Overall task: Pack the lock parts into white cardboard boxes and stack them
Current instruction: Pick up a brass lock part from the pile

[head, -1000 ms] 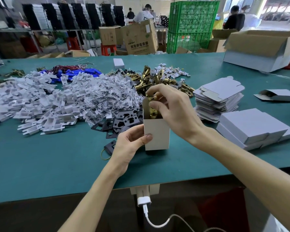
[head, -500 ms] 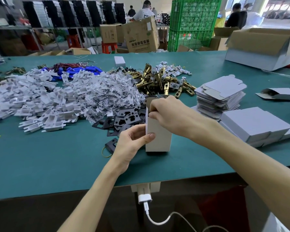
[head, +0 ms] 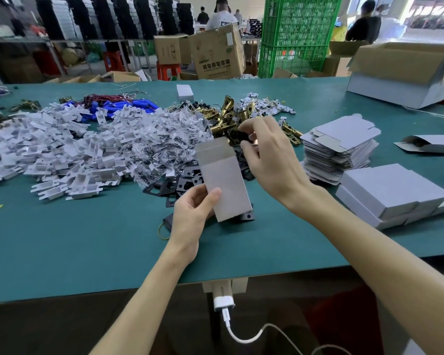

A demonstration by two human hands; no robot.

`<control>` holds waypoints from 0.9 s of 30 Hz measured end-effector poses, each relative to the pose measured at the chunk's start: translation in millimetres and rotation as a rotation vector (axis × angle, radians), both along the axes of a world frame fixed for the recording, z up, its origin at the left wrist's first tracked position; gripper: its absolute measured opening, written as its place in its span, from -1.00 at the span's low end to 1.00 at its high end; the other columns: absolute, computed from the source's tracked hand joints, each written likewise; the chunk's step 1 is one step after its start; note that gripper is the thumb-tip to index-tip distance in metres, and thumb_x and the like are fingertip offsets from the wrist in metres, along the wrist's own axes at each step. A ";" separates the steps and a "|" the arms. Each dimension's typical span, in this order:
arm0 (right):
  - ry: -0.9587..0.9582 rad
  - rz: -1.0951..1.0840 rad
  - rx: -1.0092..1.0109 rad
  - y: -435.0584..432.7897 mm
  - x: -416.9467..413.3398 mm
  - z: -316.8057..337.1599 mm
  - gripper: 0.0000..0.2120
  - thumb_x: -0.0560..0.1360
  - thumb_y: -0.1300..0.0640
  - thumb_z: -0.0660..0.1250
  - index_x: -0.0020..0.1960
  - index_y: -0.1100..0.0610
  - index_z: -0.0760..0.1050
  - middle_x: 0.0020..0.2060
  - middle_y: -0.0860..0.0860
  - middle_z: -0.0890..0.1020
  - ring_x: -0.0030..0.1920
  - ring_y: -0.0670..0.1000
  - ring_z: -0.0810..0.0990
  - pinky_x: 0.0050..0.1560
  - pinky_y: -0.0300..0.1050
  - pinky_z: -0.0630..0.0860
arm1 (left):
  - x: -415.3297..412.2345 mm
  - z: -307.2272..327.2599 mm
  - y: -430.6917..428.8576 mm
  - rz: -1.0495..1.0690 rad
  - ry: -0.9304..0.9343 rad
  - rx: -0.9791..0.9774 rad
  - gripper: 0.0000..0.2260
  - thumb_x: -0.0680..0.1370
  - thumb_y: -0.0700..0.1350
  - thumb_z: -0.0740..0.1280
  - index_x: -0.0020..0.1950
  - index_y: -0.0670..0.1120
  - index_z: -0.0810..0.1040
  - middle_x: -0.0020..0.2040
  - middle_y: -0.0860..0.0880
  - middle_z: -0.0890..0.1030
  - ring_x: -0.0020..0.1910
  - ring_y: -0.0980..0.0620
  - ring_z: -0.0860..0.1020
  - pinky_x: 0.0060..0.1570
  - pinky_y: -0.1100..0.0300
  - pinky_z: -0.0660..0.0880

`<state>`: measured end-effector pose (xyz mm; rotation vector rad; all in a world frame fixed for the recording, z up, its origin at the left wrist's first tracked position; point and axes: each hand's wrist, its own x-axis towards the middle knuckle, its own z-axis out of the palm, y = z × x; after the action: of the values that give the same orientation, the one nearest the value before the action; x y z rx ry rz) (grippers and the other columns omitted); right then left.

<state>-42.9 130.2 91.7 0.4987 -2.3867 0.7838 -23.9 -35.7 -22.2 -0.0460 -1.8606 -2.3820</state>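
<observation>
On the green table (head: 87, 239) the white cardboard box (head: 227, 180) stands near the middle of the head view, its open top flap raised and its top leaning toward 11 o'clock, its lower end down among loose black plates (head: 180, 185) that lie just beside it at 9 o'clock. The left hand (head: 192, 216), at 7 o'clock from the box, grips its lower part, thumb pressed flat on the near face and the other fingers hidden behind. The right hand (head: 272, 160) hangs at 1 o'clock, apart from the flap, fingers curled toward the thumb; whether they pinch anything is too blurred to tell. Brass lock parts (head: 223, 121) are heaped at 12 o'clock, clear bags (head: 169, 142) at 11, white plastic pieces (head: 62, 155) at 9 to 10. A stack of flat box blanks (head: 338, 147) sits at 2 o'clock, with closed white boxes (head: 390, 196) stacked at 3 o'clock
</observation>
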 end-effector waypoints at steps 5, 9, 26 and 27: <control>-0.335 -0.026 0.024 7.2 -16.1 -37.4 -0.84 0.61 0.19 0.32 0.18 0.16 0.54 0.04 0.07 0.57 0.03 0.03 0.55 0.15 -0.01 0.52 | -4.2 3.2 -2.7 0.109 -0.098 0.207 -0.79 0.71 -0.10 0.28 0.27 -0.19 0.52 0.20 -0.18 0.68 0.16 -0.10 0.67 0.03 -0.03 0.68; -0.534 0.015 0.176 6.7 -12.3 -75.2 -0.74 0.57 0.01 0.43 0.17 0.13 0.55 0.05 0.06 0.55 0.09 0.09 0.55 0.12 -0.07 0.47 | -1.7 8.4 -4.1 0.133 -0.104 0.328 -0.66 0.75 0.00 0.19 0.37 -0.22 0.46 0.16 -0.23 0.68 0.02 -0.17 0.70 -0.15 -0.08 0.69; 0.009 -0.040 0.090 -44.0 12.8 -33.6 -0.76 0.55 0.39 0.26 0.21 0.27 0.50 0.11 0.17 0.51 0.13 0.16 0.48 0.15 -0.02 0.45 | 1.4 1.2 2.1 0.005 -0.009 0.008 -0.75 0.67 -0.04 0.38 0.27 -0.12 0.48 0.17 -0.25 0.63 0.00 -0.10 0.70 -0.21 -0.01 0.68; 0.028 0.012 0.143 -59.3 14.2 -29.5 -0.77 0.55 0.37 0.29 0.20 0.26 0.51 0.11 0.15 0.51 0.12 0.14 0.48 0.13 -0.02 0.47 | 1.7 1.0 1.6 0.004 0.000 -0.027 -0.77 0.66 -0.06 0.38 0.27 -0.10 0.50 0.17 -0.23 0.63 0.05 -0.10 0.68 -0.14 0.01 0.67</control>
<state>-28.7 70.9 62.3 0.5786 -2.4268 0.6095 -22.2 -34.2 -21.1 -0.0450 -1.8906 -2.3545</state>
